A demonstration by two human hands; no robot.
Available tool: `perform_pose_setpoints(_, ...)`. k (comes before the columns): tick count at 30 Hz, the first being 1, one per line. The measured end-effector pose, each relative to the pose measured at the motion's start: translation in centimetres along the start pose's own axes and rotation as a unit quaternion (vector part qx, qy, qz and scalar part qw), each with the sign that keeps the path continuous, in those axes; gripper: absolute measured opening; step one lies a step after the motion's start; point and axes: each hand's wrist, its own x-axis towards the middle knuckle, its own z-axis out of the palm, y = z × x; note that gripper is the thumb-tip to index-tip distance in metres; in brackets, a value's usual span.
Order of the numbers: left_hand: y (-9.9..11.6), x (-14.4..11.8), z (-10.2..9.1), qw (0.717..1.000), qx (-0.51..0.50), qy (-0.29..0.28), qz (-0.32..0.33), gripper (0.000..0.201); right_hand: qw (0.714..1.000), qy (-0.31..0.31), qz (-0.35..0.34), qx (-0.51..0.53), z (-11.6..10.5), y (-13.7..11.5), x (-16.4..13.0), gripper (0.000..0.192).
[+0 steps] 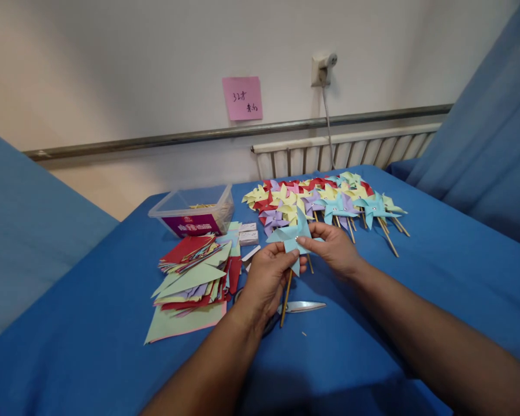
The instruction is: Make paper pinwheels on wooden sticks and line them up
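Between my two hands is a light blue paper pinwheel [289, 233] on a thin wooden stick [287, 300] that slants down toward me. My left hand [266, 274] is closed around it from below, near where stick and paper meet. My right hand [335, 248] pinches the pinwheel by its centre, where a small pin head shows. Just beneath the stick, a pair of scissors [303, 307] lies on the blue cloth, its handles partly hidden by my left hand. Behind the hands lie several finished pinwheels [312, 202] in red, yellow, purple and blue.
Stacks of coloured paper [190, 289] lie at the left. A clear plastic box [190, 208] with sticks in it stands behind them, with small boxes [248, 237] alongside. A radiator [351, 151], a pipe [177, 138] and a plugged-in cable [328, 121] are at the wall.
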Motion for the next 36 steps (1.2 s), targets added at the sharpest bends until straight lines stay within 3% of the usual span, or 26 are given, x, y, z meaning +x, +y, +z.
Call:
perform_pose_setpoints(7,-0.1,0.1,-0.2,1.000,-0.003,-0.017,-0.005,0.021,0.995,0.020,0.030,0.088,-0.3,0.8,0.5,0.022)
perform_pose_setpoints(13,0.2,0.5,-0.7,0.995,-0.077,-0.062,-0.030,0.020,0.977,-0.019,0.088,0.194,-0.4,0.5,0.4,0.023)
perform_pose_setpoints(22,-0.6,0.9,-1.0,0.995,-0.067,-0.073,-0.021,0.024,0.967,-0.074,0.112,0.216,0.0,0.3,0.0,0.024)
perform_pose_setpoints(26,-0.2,0.6,-0.9,0.996,-0.055,-0.067,-0.018,0.029,0.969,-0.053,0.106,0.218,-0.3,0.3,0.1,0.023)
perform_pose_setpoints(29,0.1,0.5,-0.7,0.999,-0.010,-0.049,0.013,0.038,0.969,-0.024,0.090,0.227,-0.6,0.4,0.4,0.022)
perform_pose_setpoints(32,0.0,0.6,-0.4,0.994,0.060,-0.030,0.091,0.048,0.971,-0.005,0.085,0.222,-0.6,0.6,0.5,0.023)
perform_pose_setpoints(36,-0.4,0.6,-0.1,0.975,0.118,0.020,0.187,0.043,0.972,0.005,0.079,0.219,0.0,0.9,0.4,0.030)
